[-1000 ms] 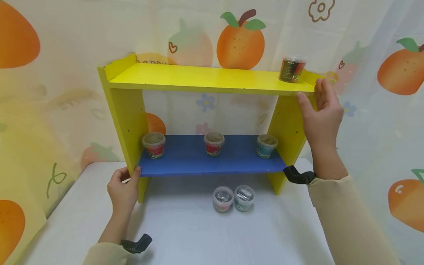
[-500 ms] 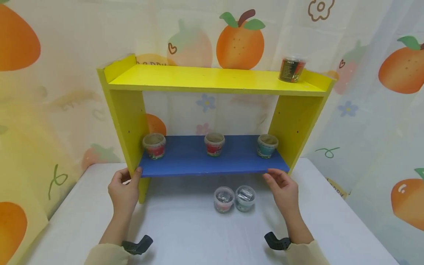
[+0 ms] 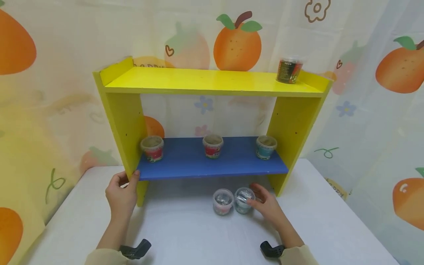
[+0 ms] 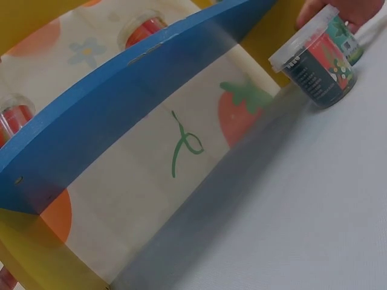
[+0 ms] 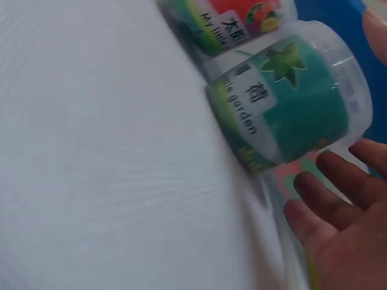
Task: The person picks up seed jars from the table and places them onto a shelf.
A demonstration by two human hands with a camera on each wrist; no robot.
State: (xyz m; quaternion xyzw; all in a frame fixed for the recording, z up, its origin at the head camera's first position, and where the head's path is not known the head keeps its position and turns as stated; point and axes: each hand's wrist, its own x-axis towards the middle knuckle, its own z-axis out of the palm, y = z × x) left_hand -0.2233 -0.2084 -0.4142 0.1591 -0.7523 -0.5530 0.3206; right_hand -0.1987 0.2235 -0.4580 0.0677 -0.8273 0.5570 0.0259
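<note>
A yellow shelf (image 3: 185, 79) with a blue lower board (image 3: 212, 167) stands on the white table. My left hand (image 3: 121, 195) grips the shelf's left side panel, thumb at the blue board's corner. Two clear-lidded plastic cups stand side by side under the board: a red-labelled cup (image 3: 223, 202) and a green-labelled cup (image 3: 243, 207). My right hand (image 3: 269, 208) is at the green-labelled cup's right side, thumb and fingers spread about it. In the right wrist view, the fingers (image 5: 338, 205) look just apart from that cup (image 5: 284, 103).
On the blue board sit two red cups, one at left (image 3: 153, 149) and one mid-board (image 3: 212, 146), and a blue cup (image 3: 265, 147) at right. A dark-labelled cup (image 3: 289, 71) stands at the top board's right end. A fruit-print curtain (image 3: 357, 121) hangs behind.
My right hand has come down from the shelf's top right corner, past the blue board's right front edge, to the green-labelled cup. The left hand keeps its grip on the side panel.
</note>
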